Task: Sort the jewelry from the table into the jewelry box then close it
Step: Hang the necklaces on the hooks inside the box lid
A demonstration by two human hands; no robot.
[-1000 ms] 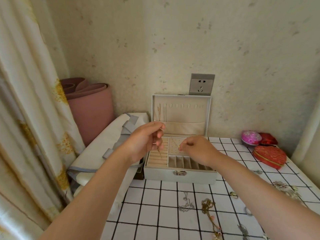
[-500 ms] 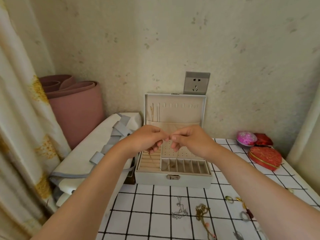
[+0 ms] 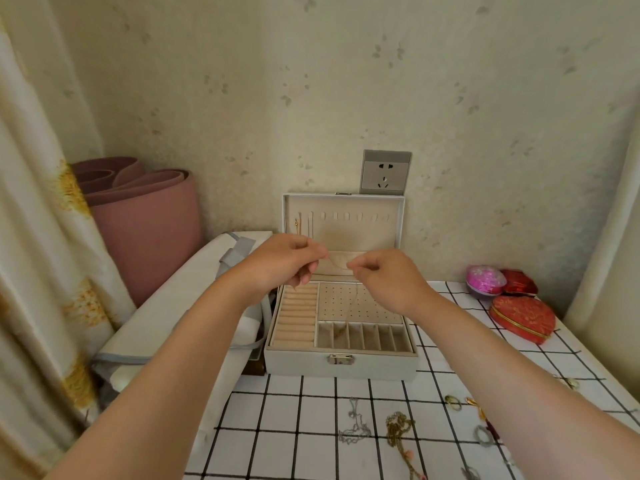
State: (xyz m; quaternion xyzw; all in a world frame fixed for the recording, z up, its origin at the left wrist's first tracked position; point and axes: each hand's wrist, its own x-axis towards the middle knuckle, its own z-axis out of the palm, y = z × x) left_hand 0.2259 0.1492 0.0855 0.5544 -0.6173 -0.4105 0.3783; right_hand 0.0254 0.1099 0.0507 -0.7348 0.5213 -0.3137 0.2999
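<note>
Two hands pinch one thin gold chain necklace (image 3: 336,265) above the open pale grey jewelry box (image 3: 341,364): left hand (image 3: 284,261) one end, right hand (image 3: 384,278) the other. I think it should be held taut and hung on a free lid hook (image 3: 335,216), so it does not tangle.

We see the pale grey rectangular jewelry box (image 3: 341,368) clad in a matt, faintly grained, leather-like skin. It has a small shiny metal clasp (image 3: 341,359) on its front and a soft, velvety beige lining (image 3: 298,317) inside. We make out a thin gold-coloured metal chain (image 3: 335,264), fine and faintly glinting. The white black-gridded tablecloth (image 3: 311,410) looks smooth and matt, and the silver metal necklace (image 3: 355,427) on it gleams. The red heart-shaped box (image 3: 521,317) shows satiny patterned cloth.
</note>
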